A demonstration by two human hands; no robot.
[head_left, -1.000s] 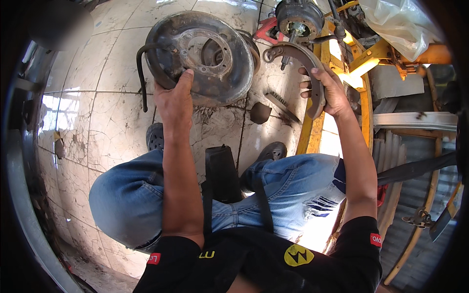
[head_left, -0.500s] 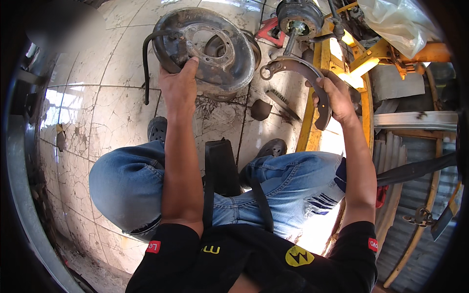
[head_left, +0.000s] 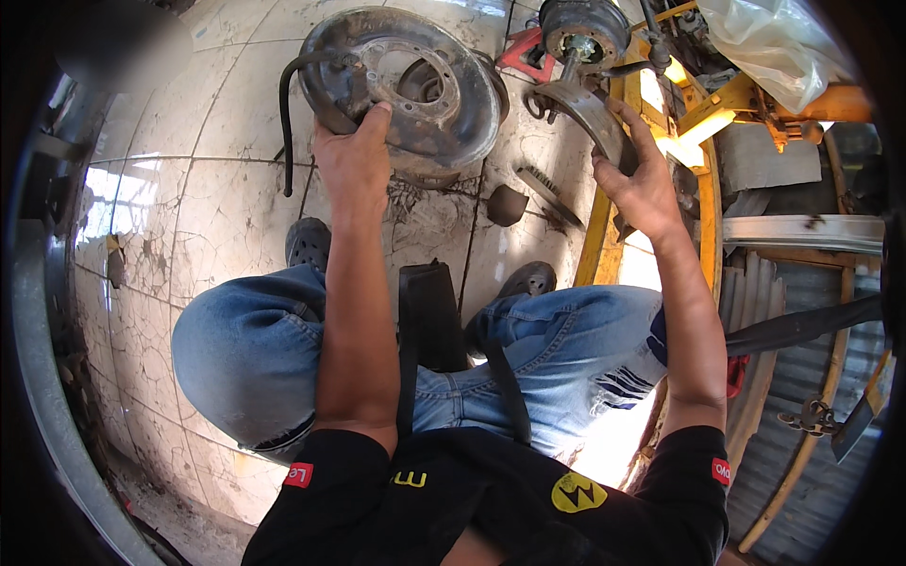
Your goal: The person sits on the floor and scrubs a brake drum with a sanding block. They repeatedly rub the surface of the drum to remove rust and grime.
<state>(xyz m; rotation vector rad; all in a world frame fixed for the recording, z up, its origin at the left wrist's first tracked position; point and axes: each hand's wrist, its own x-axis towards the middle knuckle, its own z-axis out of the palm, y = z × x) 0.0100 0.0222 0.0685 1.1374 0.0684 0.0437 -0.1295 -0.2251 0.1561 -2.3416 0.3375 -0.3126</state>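
My left hand [head_left: 354, 156] is closed on the near-left rim of a round, dirty metal backing plate [head_left: 467, 123], thumb on its face. A black rubber hose [head_left: 286, 123] curves off the plate's left side and hangs down. My right hand [head_left: 642, 184] grips a curved brake shoe [head_left: 590, 108] between thumb and fingers. The shoe's outer curved face is turned up toward me, and its far end has a ring-like eye. Just beyond the shoe is a hub with a brake drum [head_left: 583, 33] on an axle. Another round part shows partly behind the plate.
A wire brush [head_left: 547, 193] and a dark flat scrap [head_left: 507, 205] lie on the cracked tile floor [head_left: 226, 208]. A yellow metal frame [head_left: 599, 236] stands at the right, a red stand [head_left: 527, 57] beyond. Clear plastic sheeting [head_left: 769, 47] covers something at the far right. Corrugated sheets [head_left: 793, 349] stand to the right.
My right hand has turned the brake shoe, so its outer face shows instead of its flat side. The backing plate in my left hand has shifted slightly right and tilted.
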